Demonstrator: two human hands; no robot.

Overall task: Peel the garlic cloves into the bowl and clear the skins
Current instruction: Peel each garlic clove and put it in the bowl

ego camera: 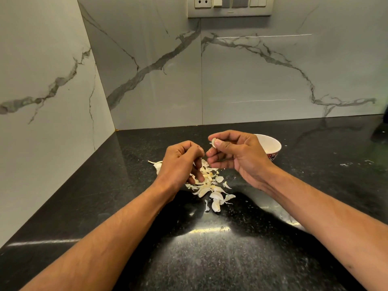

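— Nearest me?
— Skins piled on the counter, my left hand curled above them, seemingly empty.
— The clove?
— Pinched in my right hand; bowl just beyond, far right.

The bench runs into a corner, with walls behind it and at its left. The skins lie in a heap on the bench near its middle. The bowl stands on the bench at 2 o'clock from the heap, behind the right hand. The left hand is above the heap at its 10 o'clock side. A clove is between the right hand's fingertips. A switch panel is on the back wall at 12 o'clock.
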